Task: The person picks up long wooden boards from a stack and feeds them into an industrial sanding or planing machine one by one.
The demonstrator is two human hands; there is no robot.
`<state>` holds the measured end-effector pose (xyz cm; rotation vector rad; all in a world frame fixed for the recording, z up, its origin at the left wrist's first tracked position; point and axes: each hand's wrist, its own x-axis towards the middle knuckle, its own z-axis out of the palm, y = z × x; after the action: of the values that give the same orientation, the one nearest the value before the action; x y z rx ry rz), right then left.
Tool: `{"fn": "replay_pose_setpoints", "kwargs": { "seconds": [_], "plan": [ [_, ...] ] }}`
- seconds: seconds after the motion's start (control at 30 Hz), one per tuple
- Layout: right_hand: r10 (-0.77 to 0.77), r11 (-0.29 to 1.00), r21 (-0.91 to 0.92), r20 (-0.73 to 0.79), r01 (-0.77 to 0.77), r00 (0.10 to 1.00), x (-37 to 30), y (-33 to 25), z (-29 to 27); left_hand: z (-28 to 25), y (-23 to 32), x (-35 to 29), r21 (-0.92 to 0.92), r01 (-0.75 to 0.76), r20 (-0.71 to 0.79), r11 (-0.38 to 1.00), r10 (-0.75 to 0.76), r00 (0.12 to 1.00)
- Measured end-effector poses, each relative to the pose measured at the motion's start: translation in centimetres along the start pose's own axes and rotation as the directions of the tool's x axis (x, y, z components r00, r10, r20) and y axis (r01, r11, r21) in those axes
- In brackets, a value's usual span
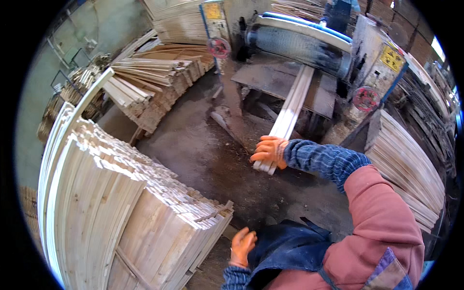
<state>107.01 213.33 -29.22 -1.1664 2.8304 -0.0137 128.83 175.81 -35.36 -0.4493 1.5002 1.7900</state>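
My right hand (pixel 271 151), in an orange glove, is wrapped over the near end of a few long pale wooden strips (pixel 293 107). These strips lie side by side and run away from me onto the metal table (pixel 261 76) of a machine, under its big dark roller (pixel 296 47). Low in the picture, my left hand (pixel 242 246), gloved in orange too, hangs by my dark blue apron (pixel 285 246). Its fingers are loosely bent and apart, with nothing in them. Nearest to it is the corner of a tall stack of pale wooden strips (pixel 164 229).
Red handwheels (pixel 366 99) sit on the machine's side posts. More strips are piled at the far left (pixel 154 82) and along the right (pixel 406 164). Behind the machine stands another person (pixel 339 15), mostly hidden. The floor (pixel 188 128) is dark and dusty.
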Motion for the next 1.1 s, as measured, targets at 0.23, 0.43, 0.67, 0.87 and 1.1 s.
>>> {"fn": "replay_pose_setpoints", "kwargs": {
  "seconds": [0.23, 0.43, 0.67, 0.87, 1.1],
  "plan": [
    [0.272, 0.954, -0.095, -0.122, -0.284, 0.954, -2.9, 7.0, 0.2, -2.7, -5.9, -9.3, -0.174, -0.097, -0.459, 0.980, 0.006, 0.889],
    [0.548, 0.714, 0.489, 0.054, -0.501, 0.835, 4.1, 4.6, -3.7, -3.1, 0.8, -17.5, -0.026, -0.576, -0.884, 0.817, 0.250, 0.395],
    [0.240, 0.296, 0.937, -0.260, 0.184, 0.935, 22.3, -10.6, -17.4, -12.4, 10.2, -26.9, 0.454, -0.697, -0.810, 0.555, 0.583, -0.063],
    [0.259, 0.071, 0.987, -0.159, 0.145, 0.953, 34.0, -18.0, -23.8, -30.9, 16.3, -32.4, 0.097, -0.888, -0.855, 0.450, 0.495, 0.157],
    [0.357, 0.004, 0.998, -0.063, 0.066, 0.932, 36.5, -13.9, -20.6, -49.3, 19.2, -38.6, -0.085, -0.911, -0.957, 0.403, 0.223, 0.187]
  ]
}}
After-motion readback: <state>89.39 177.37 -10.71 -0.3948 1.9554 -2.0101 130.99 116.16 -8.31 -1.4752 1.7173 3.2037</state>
